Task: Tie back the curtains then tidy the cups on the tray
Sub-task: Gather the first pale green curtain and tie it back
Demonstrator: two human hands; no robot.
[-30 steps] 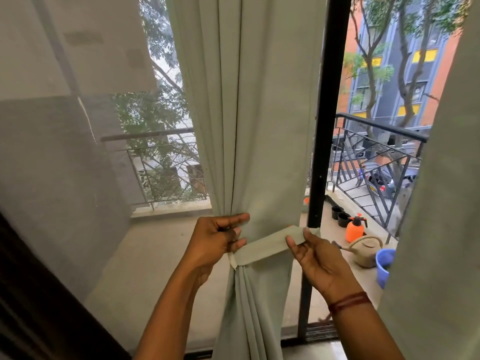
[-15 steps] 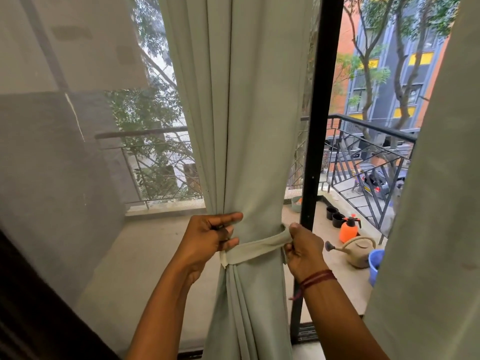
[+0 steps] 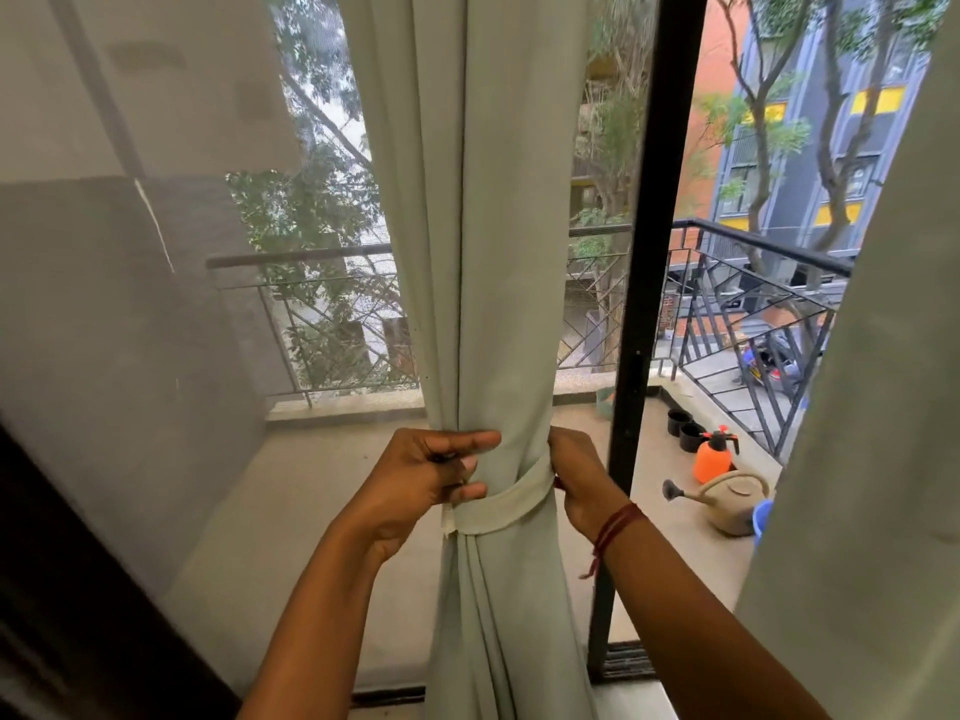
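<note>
Beside a black frame (image 3: 658, 262), left hand (image 3: 415, 485) and right hand (image 3: 577, 475) grip the flat fabric tieback (image 3: 501, 504) round the pleated curtain (image 3: 493, 241)

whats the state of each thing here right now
curtain: gathered, band round its front
band: wrapped, held at both sides
left hand: pinches band's end
right hand: grips band at curtain's edge
second curtain: hanging loose
watering can: upright
spray bottle: upright
</note>
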